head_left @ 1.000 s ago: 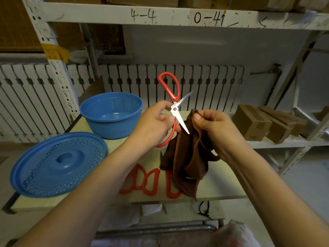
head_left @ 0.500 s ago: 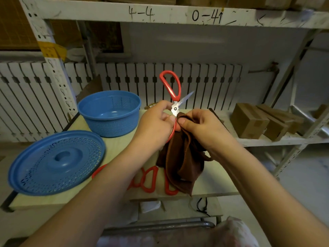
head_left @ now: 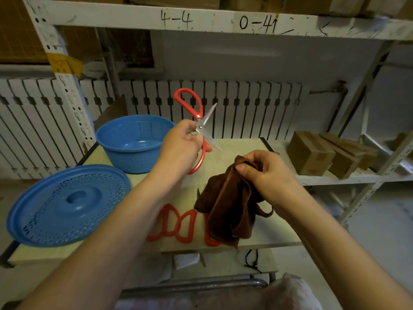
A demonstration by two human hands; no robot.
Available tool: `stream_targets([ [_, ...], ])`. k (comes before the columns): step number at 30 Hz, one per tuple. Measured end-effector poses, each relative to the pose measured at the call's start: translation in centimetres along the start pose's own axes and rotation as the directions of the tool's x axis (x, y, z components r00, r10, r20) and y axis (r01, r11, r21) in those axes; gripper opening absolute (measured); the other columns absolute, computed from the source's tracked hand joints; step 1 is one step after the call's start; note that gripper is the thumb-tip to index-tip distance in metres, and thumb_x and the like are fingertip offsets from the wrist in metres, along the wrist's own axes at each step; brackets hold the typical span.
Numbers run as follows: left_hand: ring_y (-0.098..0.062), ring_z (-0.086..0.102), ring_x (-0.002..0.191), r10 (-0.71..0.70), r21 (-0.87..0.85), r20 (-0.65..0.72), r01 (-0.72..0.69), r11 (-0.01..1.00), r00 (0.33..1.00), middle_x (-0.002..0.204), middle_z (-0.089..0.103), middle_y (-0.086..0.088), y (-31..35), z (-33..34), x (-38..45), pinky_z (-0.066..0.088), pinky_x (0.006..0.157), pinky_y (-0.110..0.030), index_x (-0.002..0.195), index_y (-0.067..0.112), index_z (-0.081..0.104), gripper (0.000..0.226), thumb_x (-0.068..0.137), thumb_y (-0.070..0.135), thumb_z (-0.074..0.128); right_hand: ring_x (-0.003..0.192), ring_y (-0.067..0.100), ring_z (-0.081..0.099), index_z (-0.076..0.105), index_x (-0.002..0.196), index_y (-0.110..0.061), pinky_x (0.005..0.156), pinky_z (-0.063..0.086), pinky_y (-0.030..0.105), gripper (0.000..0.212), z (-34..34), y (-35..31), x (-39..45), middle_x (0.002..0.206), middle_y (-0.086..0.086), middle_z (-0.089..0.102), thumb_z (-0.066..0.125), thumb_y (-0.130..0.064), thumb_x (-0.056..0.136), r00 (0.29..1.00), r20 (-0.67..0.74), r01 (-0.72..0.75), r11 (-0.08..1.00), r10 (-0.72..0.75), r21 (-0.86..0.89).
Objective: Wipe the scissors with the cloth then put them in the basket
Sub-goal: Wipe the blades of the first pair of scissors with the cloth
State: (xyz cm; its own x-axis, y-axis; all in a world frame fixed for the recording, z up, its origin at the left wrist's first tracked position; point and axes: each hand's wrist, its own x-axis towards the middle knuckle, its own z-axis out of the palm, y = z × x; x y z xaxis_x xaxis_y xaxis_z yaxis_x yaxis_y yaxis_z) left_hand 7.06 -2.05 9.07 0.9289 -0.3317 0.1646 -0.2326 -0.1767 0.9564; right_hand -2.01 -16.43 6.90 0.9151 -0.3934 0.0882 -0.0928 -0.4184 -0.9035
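Note:
My left hand (head_left: 182, 143) grips red-handled scissors (head_left: 196, 113) near the pivot, blades spread apart, one handle loop pointing up. The scissors hang in the air just right of the blue basket (head_left: 134, 143), which stands at the table's back left. My right hand (head_left: 266, 173) pinches a bunched brown cloth (head_left: 228, 206) lower and to the right, apart from the blades. More red scissors (head_left: 176, 224) lie on the table near its front edge, partly hidden under the cloth.
A blue perforated lid (head_left: 64, 204) lies at the table's front left. Cardboard boxes (head_left: 312, 153) sit on a shelf to the right. A white slatted panel (head_left: 245, 108) runs behind the table, and a shelf beam (head_left: 201, 21) crosses overhead.
The cloth was wrapped on the scissor blades half a second ago. Now my right hand has dropped away with the cloth and my left hand has carried the scissors left, toward the basket.

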Motion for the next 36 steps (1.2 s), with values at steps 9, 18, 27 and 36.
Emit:
stream_targets([
  [9,-0.001,0.045,0.049,0.128,0.196,0.113,-0.149,0.969,0.985,0.071,0.068,0.005,-0.2,0.9,-1.0,0.037,0.054,-0.024,0.117,0.025,0.055,0.022,0.098,0.015,0.048,0.074,0.017,0.067,0.066,0.088,-0.02,0.07,0.054,0.029,0.014,0.6,-1.6,1.3,0.079,0.004,0.069,0.057,-0.028,0.095,0.988,-0.102,0.118,0.993,-0.114,0.03],
  [18,0.006,0.048,0.044,0.128,0.217,0.133,-0.155,0.964,0.983,0.076,0.07,0.007,-0.1,1.9,-1.6,0.034,0.053,-0.02,0.121,0.026,0.053,0.024,0.099,0.016,0.048,0.077,0.023,0.07,0.065,0.087,-0.018,0.076,0.058,0.041,0.009,1.9,-1.9,1.5,0.077,0.006,0.071,0.06,-0.021,0.094,0.993,-0.1,0.079,0.99,-0.067,0.118],
  [27,0.005,0.048,0.04,0.072,0.131,0.135,-0.09,0.987,0.988,0.076,0.071,0.005,-0.2,2.9,-2.2,0.035,0.049,-0.019,0.12,0.028,0.052,0.026,0.099,0.014,0.05,0.084,0.021,0.065,0.061,0.094,-0.018,0.074,0.054,0.034,0.006,1.3,-1.3,0.5,0.088,0.005,0.066,0.058,-0.023,0.095,0.993,-0.102,0.062,0.998,-0.064,-0.027],
  [36,0.004,0.047,0.04,0.021,0.041,0.082,-0.025,0.999,0.996,0.077,0.071,0.001,0.0,3.0,-1.9,0.036,0.048,-0.018,0.111,0.033,0.051,0.023,0.098,0.013,0.05,0.082,0.024,0.065,0.06,0.092,-0.015,0.075,0.054,0.038,0.009,0.9,-1.0,0.0,0.088,0.009,0.066,0.058,-0.024,0.094,0.996,-0.089,0.03,0.999,-0.032,-0.025],
])
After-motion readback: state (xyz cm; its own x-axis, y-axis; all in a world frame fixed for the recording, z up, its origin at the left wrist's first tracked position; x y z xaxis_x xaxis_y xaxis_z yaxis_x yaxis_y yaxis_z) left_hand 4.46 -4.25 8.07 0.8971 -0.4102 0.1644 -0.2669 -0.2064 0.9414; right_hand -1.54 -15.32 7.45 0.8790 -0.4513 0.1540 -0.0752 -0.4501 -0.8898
